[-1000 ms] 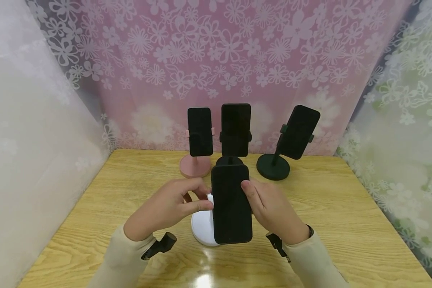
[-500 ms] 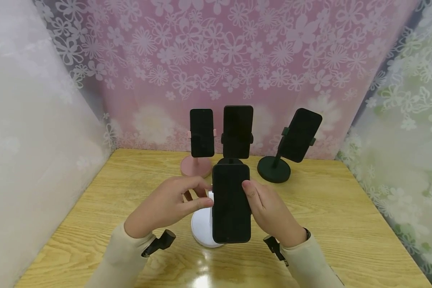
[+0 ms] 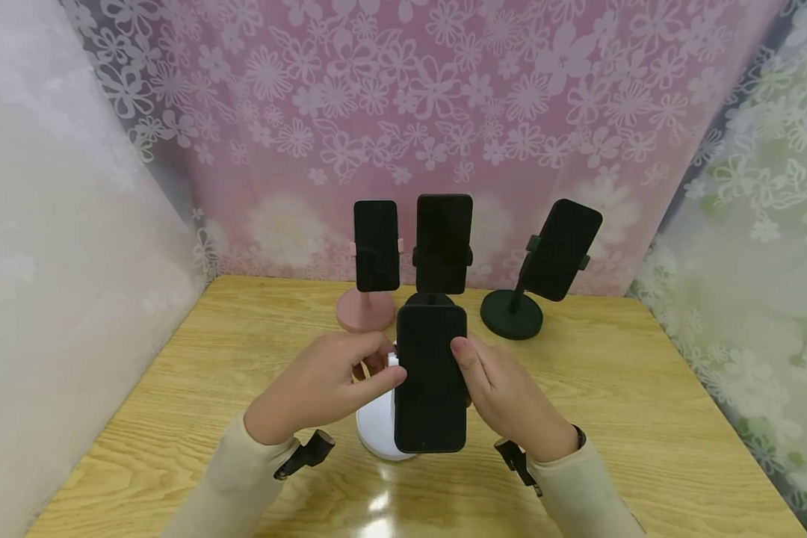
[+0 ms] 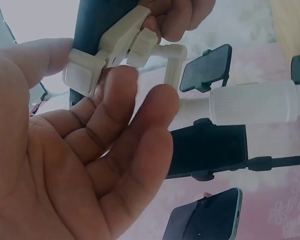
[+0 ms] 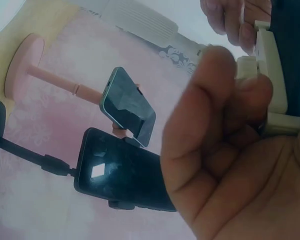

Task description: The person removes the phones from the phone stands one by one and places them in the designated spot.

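A black phone (image 3: 431,381) sits upright in the white clamp (image 4: 82,72) of a white phone stand, whose round base (image 3: 376,430) shows behind it. My left hand (image 3: 329,377) pinches the clamp's side, with the thumb over the phone's left edge and the fingers bent behind. On the other side, my right hand (image 3: 514,396) grips the phone, its thumb lying on the front near the right edge. Fingers of that hand curl behind, against the back of the clamp, in the right wrist view. The phone hides most of the stand's post in the head view.
Three more phones stand in holders along the back: one on a pink stand (image 3: 350,311), one black phone (image 3: 444,243) on a black stand, and a tilted phone (image 3: 562,250) on a dark green stand (image 3: 511,317). All rest on a wood-grain table (image 3: 619,418) before a floral curtain (image 3: 403,97).
My left hand has shifted slightly right, and its thumb now overlaps the phone's left edge. The right hand keeps its grip, and the phone has barely moved.
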Demonstrator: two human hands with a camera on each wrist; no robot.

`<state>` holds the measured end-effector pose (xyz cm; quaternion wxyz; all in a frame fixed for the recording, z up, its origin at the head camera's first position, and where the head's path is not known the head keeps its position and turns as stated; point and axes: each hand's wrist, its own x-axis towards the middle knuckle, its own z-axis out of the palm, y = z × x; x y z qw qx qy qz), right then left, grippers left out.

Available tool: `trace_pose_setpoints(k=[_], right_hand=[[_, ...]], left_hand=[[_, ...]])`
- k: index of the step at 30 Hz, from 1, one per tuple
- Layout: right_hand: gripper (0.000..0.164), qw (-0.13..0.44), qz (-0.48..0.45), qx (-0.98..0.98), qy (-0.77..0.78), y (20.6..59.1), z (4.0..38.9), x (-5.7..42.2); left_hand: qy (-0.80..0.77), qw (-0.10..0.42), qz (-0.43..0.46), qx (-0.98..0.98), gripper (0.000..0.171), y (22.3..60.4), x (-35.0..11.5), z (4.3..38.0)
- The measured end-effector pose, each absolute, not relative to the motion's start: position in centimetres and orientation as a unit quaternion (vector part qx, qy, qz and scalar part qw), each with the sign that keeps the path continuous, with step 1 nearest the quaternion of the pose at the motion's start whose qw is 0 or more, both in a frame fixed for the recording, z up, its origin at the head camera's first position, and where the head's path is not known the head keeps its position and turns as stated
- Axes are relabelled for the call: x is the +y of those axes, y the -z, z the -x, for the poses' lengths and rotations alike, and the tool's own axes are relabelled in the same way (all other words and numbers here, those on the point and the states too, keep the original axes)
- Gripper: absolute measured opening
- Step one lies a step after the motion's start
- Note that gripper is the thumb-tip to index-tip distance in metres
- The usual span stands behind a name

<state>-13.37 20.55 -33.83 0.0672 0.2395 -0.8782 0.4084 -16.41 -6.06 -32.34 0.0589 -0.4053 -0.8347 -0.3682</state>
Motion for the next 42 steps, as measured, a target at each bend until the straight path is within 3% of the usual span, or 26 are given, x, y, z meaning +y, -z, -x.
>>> trace_pose_setpoints(k=[14, 19, 26, 31, 42], right_hand=[[0.033, 0.065, -0.25, -0.883, -0.393, 33.4, 13.3, 21.1], [0.031, 0.121, -0.3, -0.85, -0.415, 33.3, 13.5, 21.7], [0.007, 0.21, -0.302, -0.887, -0.28, 32.9, 13.3, 22.0], [0.014, 0.207, -0.312, -0.899, -0.228, 32.7, 13.1, 22.6], [0.02, 0.177, -0.353, -0.9, -0.185, 32.0, 13.0, 23.2]], left_hand=[[0.386, 0.046, 0.406, -0.827, 0.019, 32.7, -5.9, 16.6], [0.37, 0.056, 0.405, -0.835, 0.017, 32.5, -6.1, 16.5], [0.345, 0.077, 0.413, -0.84, 0.019, 32.2, -6.5, 16.5], [0.333, 0.089, 0.417, -0.841, 0.03, 31.8, -6.9, 16.5], [0.318, 0.173, 0.506, -0.783, 0.03, 31.8, -7.4, 17.2]])
